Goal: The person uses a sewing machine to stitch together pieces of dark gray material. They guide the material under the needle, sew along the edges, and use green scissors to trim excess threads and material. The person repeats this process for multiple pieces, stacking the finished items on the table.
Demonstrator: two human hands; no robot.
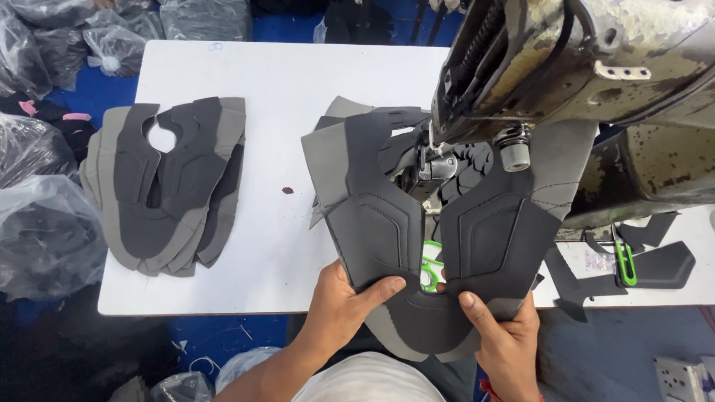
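Both hands pinch the near edge of a dark shoe upper panel (439, 223): left hand (339, 305) and right hand (503, 331) closed on it, feeding it under the sewing machine (566, 67) needle; the next seam calls for steady guiding. A stack of cut uppers (167, 182) lies on the white bench (283, 82).

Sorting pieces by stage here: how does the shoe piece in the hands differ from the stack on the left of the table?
The shoe piece is held up by the left hand and right hand; the stack lies flat on the white table, untouched. The held piece reaches under the sewing machine; the stack sits apart from it. The held piece is one; the stack is several layered pieces. Both are dark with grey edges and similarly shaped.
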